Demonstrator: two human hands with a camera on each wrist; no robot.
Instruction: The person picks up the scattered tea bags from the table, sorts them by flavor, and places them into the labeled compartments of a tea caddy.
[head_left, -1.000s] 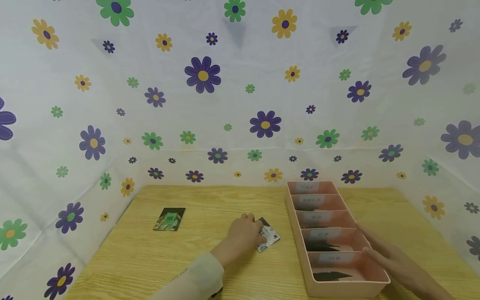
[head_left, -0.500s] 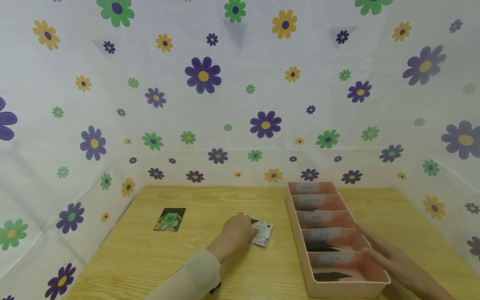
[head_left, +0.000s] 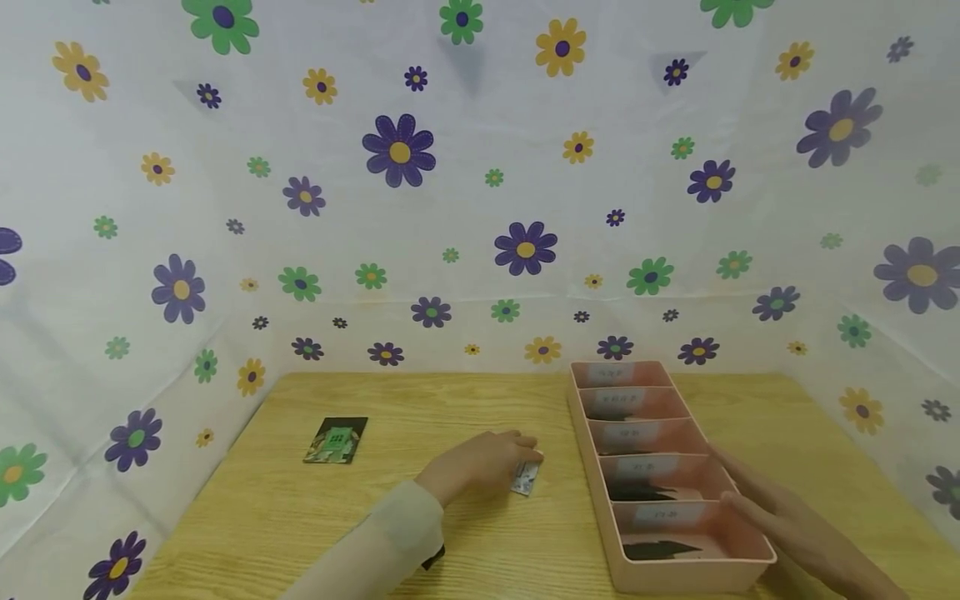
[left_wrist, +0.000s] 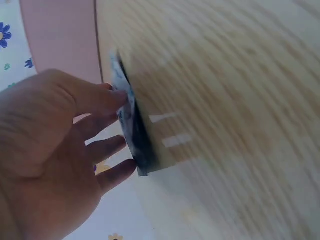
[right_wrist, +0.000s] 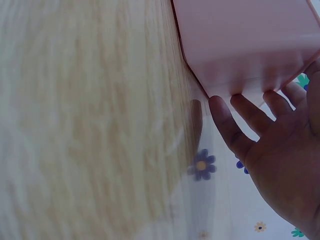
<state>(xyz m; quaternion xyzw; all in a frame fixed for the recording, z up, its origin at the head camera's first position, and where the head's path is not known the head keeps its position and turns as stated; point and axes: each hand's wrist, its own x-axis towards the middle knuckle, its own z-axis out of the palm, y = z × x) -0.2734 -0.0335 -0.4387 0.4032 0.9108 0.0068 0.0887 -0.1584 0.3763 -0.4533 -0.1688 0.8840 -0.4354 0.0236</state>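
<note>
My left hand (head_left: pixel 480 462) pinches a small flat packet (head_left: pixel 527 477) with a pale grey print, thumb on one face and fingers on the other. In the left wrist view the packet (left_wrist: pixel 134 122) stands on edge just at the table surface. My right hand (head_left: pixel 783 508) rests against the right outer wall of a pink divided box (head_left: pixel 690 575). Its thumb lies at the rim and its straight fingertips touch the wall in the right wrist view.
A dark packet with a green print (head_left: pixel 336 440) lies on the left of the wooden table (head_left: pixel 255 533). Some dark thing (head_left: pixel 433 558) shows beside my left sleeve. The box has several labelled compartments, some with dark flat pieces inside. A flowered cloth (head_left: pixel 465 208) surrounds the table.
My left hand first slid the packet a little leftward, then turned and took it between thumb and fingers, tilting it up. The right hand and box stay in place.
</note>
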